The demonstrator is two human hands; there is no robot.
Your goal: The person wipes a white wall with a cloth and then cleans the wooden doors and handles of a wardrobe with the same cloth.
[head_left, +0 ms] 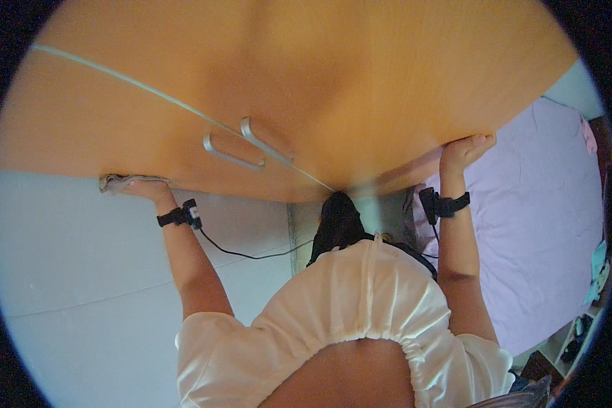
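Note:
In front of me stands a wooden wardrobe [387, 102] with two doors and a pale strip along the seam between them. My left hand [150, 189] presses a greyish cloth [111, 183] against the left door, near the white wall. Some of its fingers are hidden by the cloth. At the wardrobe's right edge, my right hand [464, 152] rests against the wood with no object visible in it. Two curved metal handles, a left one [229, 156] and a right one [257, 139], sit on either side of the seam between my hands.
A white wall [81, 245] runs along my left side. To the right is a bed with a lilac sheet [535, 219]. Black straps with small devices [183, 215] circle both wrists, and a thin cable [255, 256] trails from the left one. Shelving [566, 341] shows at lower right.

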